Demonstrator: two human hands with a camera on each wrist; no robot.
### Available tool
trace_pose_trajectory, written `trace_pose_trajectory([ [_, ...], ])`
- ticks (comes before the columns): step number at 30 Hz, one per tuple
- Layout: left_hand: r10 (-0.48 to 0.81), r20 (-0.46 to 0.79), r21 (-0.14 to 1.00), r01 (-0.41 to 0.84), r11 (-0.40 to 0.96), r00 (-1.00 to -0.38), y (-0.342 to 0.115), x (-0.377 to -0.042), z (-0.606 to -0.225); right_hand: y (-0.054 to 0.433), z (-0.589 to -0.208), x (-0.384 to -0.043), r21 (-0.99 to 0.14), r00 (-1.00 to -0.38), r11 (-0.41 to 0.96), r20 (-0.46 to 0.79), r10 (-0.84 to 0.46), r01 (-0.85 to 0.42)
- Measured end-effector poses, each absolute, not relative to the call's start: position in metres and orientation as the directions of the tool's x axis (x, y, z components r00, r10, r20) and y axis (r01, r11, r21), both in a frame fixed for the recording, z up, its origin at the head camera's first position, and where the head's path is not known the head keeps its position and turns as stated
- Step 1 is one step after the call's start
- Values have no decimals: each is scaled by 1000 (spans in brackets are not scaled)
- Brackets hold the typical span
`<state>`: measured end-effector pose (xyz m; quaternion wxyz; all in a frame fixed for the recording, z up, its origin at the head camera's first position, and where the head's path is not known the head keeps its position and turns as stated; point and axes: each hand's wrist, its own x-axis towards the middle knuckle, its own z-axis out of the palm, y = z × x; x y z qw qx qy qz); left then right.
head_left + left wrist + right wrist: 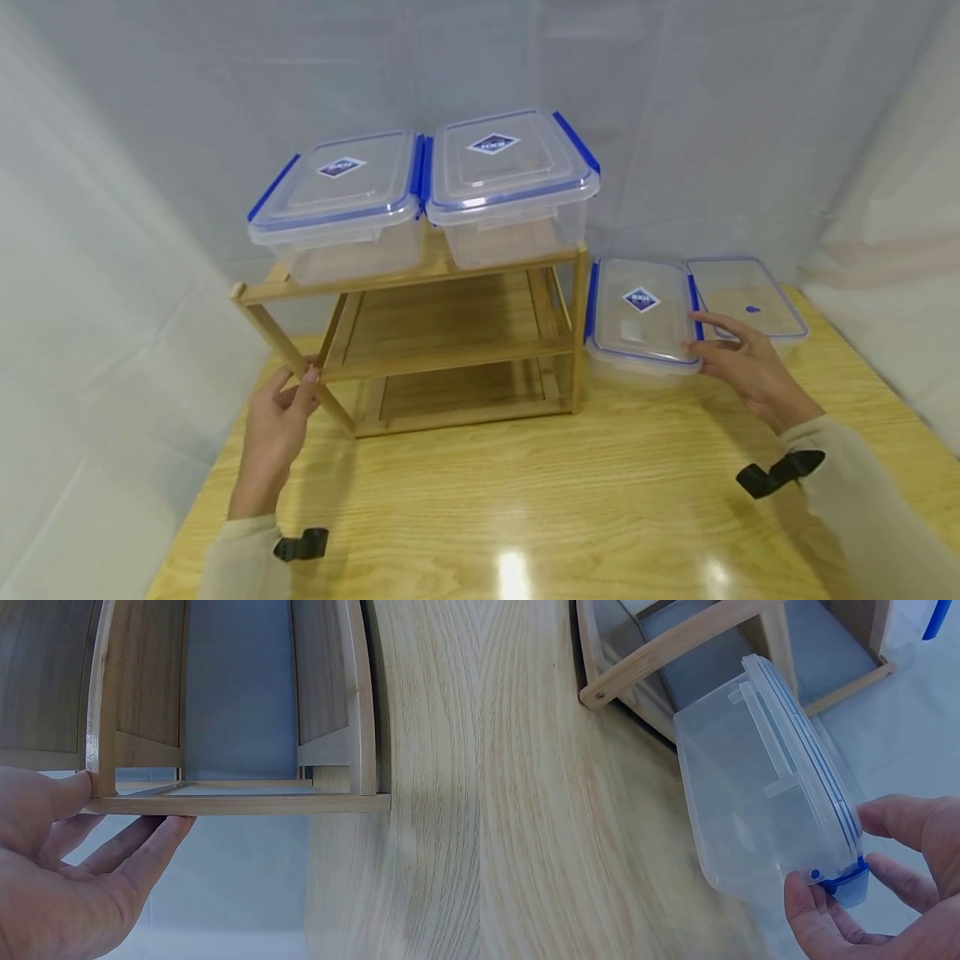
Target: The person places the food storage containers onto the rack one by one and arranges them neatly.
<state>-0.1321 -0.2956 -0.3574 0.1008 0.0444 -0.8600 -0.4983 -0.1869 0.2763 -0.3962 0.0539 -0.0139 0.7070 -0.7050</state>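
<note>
A three-tier wooden rack stands on the table. My left hand pinches its front left post at the middle tier; in the left wrist view the thumb lies on one side of the wood and the fingers on the other. To the right of the rack is a clear plastic food container with a blue-edged lid and blue side clips. My right hand grips this container by its right side, and the right wrist view shows the fingers around the clip at the lid's edge.
Two larger lidded containers, one left and one right, sit side by side on the rack's top tier. Another clear container stands at the far right, beside the held one. A pale sheet hangs behind the table.
</note>
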Motion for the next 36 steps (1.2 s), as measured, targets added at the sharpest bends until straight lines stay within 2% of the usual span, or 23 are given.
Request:
trace_pose_trajectory([
  [9,-177,128,861,21,508,-976,-296,-131,-358,292,-387,-165,-996,-995,-86,4,-96,5],
  [15,-173,129,861,24,508,-976,-296,-131,-357,301,-383,-144,-994,-991,-92,65,-117,-54],
  [31,-164,131,863,30,504,-978,-296,-132,-356,305,-372,-84,-992,-990,1,123,-68,-123],
  [36,-158,127,863,30,503,-979,-297,-130,-356,306,-374,-64,-991,-995,90,91,-50,-95],
])
